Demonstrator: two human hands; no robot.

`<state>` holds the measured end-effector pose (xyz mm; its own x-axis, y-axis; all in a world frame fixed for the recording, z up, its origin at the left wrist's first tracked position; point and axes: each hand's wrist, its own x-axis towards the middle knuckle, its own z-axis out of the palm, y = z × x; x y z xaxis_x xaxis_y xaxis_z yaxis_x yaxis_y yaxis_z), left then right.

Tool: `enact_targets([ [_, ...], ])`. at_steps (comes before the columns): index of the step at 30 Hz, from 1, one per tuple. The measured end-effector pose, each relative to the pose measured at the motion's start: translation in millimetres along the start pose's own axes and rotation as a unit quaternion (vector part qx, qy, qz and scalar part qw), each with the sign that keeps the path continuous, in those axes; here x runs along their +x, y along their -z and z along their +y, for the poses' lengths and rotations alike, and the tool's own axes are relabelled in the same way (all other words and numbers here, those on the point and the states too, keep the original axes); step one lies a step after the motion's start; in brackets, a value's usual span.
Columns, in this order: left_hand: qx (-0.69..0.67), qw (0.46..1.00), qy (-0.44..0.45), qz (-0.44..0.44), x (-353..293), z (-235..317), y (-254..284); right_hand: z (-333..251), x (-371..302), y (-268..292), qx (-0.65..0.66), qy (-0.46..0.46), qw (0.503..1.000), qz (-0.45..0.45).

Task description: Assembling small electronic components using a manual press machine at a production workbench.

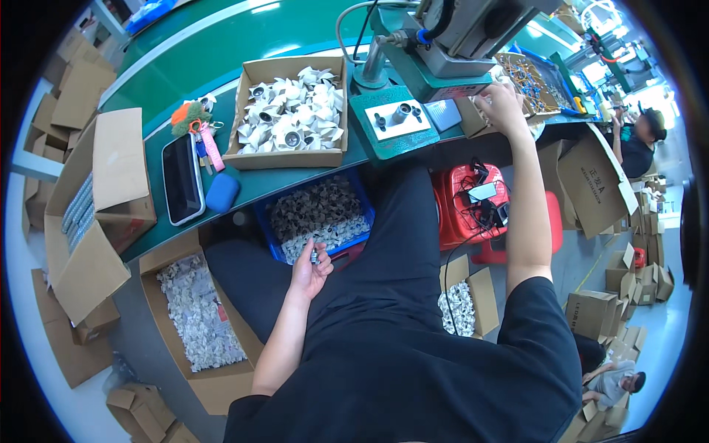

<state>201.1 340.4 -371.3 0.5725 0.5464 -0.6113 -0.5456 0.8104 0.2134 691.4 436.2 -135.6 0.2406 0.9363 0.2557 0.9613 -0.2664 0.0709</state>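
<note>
My left hand [310, 275] is above my lap, its fingers curled around a small silvery metal part [314, 256]. To the right of the bench press, my right hand [504, 111] reaches over a small cardboard box [473, 118]. Its fingers are bent together, and whatever they grip is too small to make out. The press [465, 52] stands on a green base with a pale metal plate [399, 118] that carries a dark round fixture [401, 111]. No hand touches that fixture. Left of the press, an open carton [288, 158] holds many white finned cups.
A phone [182, 177], a blue case [222, 193] and keys [201, 136] lie at the bench's left. Below the edge is a blue bin [369, 214] of small parts. Cartons flank my legs. A red stool [458, 199] bears cables. Wired parts [524, 77] lie far right.
</note>
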Motion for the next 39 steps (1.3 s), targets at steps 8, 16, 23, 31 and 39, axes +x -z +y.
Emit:
enact_targets([
  [8, -0.006, 0.999, 0.011, 0.035, 9.9, -3.3, 9.3, 3.8, -5.9, 12.4, 0.222, -0.029, 0.974, 0.039],
  [16, -0.012, 0.998, 0.017, 0.052, 12.6, -4.2, 12.0, -98.7, -40.6, 0.5, 0.484, -0.01, 0.861, 0.156],
  [23, -0.018, 0.998, 0.01, 0.051, 7.6, -6.3, 15.2, -150.0, -55.1, 1.9, 0.389, 0.13, 0.883, 0.231],
  [31, -0.016, 0.998, 0.005, 0.061, 10.2, -2.4, 10.4, -146.1, -49.6, -3.4, 0.306, 0.232, 0.878, 0.287],
  [39, -0.025, 0.998, 0.01, 0.055, 12.0, -3.4, 14.2, -145.9, -54.0, -3.8, 0.319, 0.227, 0.869, 0.304],
])
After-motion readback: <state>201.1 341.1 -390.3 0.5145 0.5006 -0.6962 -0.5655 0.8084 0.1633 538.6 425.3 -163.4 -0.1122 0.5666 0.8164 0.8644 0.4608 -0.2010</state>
